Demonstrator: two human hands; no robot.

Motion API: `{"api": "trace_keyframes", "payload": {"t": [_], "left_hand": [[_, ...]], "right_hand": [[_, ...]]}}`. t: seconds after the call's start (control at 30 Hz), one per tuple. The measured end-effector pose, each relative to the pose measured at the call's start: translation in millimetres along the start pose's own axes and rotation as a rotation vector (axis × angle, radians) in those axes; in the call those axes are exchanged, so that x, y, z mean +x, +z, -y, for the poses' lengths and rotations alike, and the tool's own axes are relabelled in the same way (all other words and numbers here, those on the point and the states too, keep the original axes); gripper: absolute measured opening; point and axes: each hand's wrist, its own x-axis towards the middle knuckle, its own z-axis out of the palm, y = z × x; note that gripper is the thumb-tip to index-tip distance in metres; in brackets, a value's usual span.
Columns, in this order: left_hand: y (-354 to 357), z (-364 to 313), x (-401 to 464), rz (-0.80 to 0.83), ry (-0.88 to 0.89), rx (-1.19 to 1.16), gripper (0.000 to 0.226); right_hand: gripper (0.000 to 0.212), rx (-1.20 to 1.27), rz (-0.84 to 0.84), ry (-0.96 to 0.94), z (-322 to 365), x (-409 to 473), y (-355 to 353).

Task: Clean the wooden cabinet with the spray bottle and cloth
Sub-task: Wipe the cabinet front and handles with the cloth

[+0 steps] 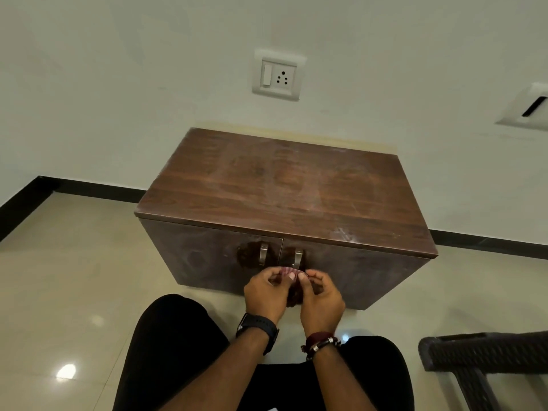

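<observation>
A low, dark wooden cabinet (284, 188) stands on the floor against the wall, its top streaked with dusty smears. Its front has two doors with metal handles (297, 258). Just in front of the handles, my left hand (264, 295) and my right hand (321, 299) pinch a small dark reddish cloth (292, 289) between them, holding its upper edge with fingertips. Most of the cloth hangs hidden between my palms. No spray bottle is in view.
A glossy tiled floor (89, 277) surrounds the cabinet. My dark-trousered legs fill the bottom centre. A dark woven chair (486, 354) juts in at the lower right. A wall socket (278, 74) sits above the cabinet.
</observation>
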Motion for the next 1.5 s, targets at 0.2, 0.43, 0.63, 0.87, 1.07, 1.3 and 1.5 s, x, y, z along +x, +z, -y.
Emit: {"api": "trace_keyframes", "payload": {"t": [0.2,0.43,0.63,0.87,1.07,1.3,1.5], "left_hand": [[10.1,17.6,8.1,0.049,-0.156,-0.131,0.009],[20.6,10.3,14.4,-0.021,-0.177,-0.289,0.011],[32.8,6.3,14.9,-0.112,-0.376,-0.469,0.027],[31.2,12.2,21.2,-0.01,-0.512,-0.423,0.014],[29.4,17.7,26.6,-0.05,-0.533,-0.454,0.009],[35.0,13.7,25.9,-0.04,-0.499,-0.423,0.011],[27.9,20.1,30.3,-0.087,-0.459,-0.429,0.017]], "right_hand": [[0.013,0.052,0.1,0.068,-9.9,6.0,3.5],[0.012,0.024,0.013,0.041,-13.4,16.0,17.7],[0.006,0.094,-0.061,0.194,-19.9,6.2,30.6],[0.004,0.026,-0.103,0.308,-9.3,15.2,31.4],[0.005,-0.034,0.0,0.296,-3.1,20.3,34.7],[0.006,-0.042,-0.002,0.256,-13.6,25.1,24.9],[0.007,-0.029,0.027,0.27,-2.8,21.7,32.8]]}}
